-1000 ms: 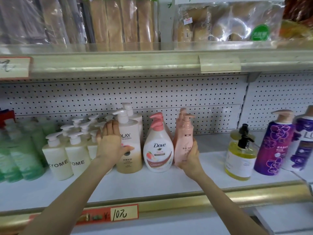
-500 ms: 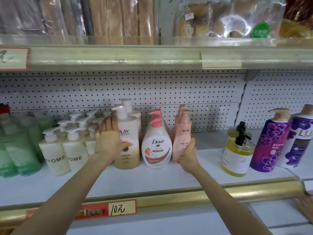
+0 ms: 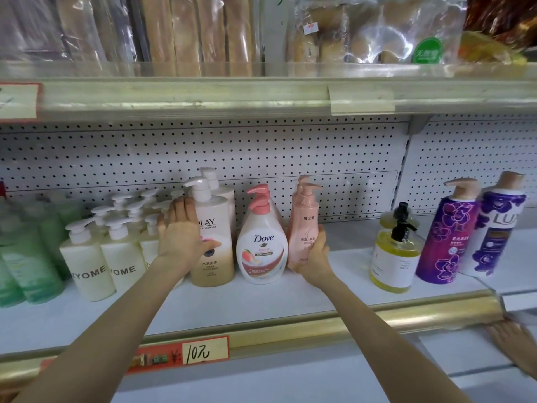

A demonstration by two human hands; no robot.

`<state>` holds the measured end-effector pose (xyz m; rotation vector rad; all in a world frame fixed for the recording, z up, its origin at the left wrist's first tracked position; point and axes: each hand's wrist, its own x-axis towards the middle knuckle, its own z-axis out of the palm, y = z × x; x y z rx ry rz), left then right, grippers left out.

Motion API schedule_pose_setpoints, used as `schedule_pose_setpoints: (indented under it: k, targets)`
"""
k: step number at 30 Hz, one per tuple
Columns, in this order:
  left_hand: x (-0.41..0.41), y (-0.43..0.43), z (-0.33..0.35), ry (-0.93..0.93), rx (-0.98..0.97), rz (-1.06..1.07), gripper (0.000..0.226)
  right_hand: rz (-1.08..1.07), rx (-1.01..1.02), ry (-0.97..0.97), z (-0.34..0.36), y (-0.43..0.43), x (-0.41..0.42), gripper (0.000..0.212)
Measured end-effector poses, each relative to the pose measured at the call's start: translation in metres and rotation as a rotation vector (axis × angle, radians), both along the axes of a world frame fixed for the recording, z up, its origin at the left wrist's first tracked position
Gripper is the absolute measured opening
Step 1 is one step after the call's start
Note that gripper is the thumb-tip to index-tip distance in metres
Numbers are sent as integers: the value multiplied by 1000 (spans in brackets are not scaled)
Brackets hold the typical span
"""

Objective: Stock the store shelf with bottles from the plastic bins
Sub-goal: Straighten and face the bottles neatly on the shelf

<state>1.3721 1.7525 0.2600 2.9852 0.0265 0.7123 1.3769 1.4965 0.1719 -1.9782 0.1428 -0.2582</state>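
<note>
Nearest you, one handwritten price tag (image 3: 205, 351) sits on the front edge of the shelf (image 3: 261, 298). Past it, your left hand (image 3: 181, 234) lies flat, fingers straight, against the front Olay bottle (image 3: 215, 248), thumb across its label. Your right hand (image 3: 312, 257) wraps round the front pink bottle (image 3: 305, 225), upright just beside the Dove bottle (image 3: 263, 251). Each has one twin behind (two Olay, two Dove, two pink). Farthest back is the pegboard (image 3: 348, 158).

Blurry green bottles (image 3: 29, 257) (left edge)
</note>
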Motion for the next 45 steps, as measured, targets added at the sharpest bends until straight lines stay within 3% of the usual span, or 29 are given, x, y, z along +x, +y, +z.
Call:
schedule_pose_setpoints:
  k: [4,7,12,14,16,20,25,33,38,41,45]
  targets:
    - [3,1,0,5,-1,0,116,16,15,31,-4,-6,-12,125]
    - [7,3,-3,-4,-1,-17,118,13,-22,-25,1,-14,-25,110]
    - [6,3,-3,-5,-22,-20,117,-214,-373,-444,21,-36,-56,66]
    - [7,3,-3,2,-23,-15,117,-373,-458,-591,26,-49,-64,60]
    - [9,4,-3,3,-29,-22,118,-504,-394,-626,33,-63,-71,63]
    - [9,4,-3,-5,-57,-36,117,-657,-366,-542,29,-95,-80,83]
    - [11,4,-5,-14,-77,-48,115,-488,-160,-287,16,-118,-82,103]
    - [9,3,-4,25,-122,-40,120,-562,-210,-139,19,-131,-75,102]
    - [6,2,-3,45,-230,-83,125,-481,-193,-167,17,-139,-72,96]
    - [-8,-20,1,-98,-308,-91,128,-422,-155,-161,18,-142,-67,95]
    - [-19,-60,4,-332,-204,-190,103,-362,-117,-160,17,-137,-54,90]
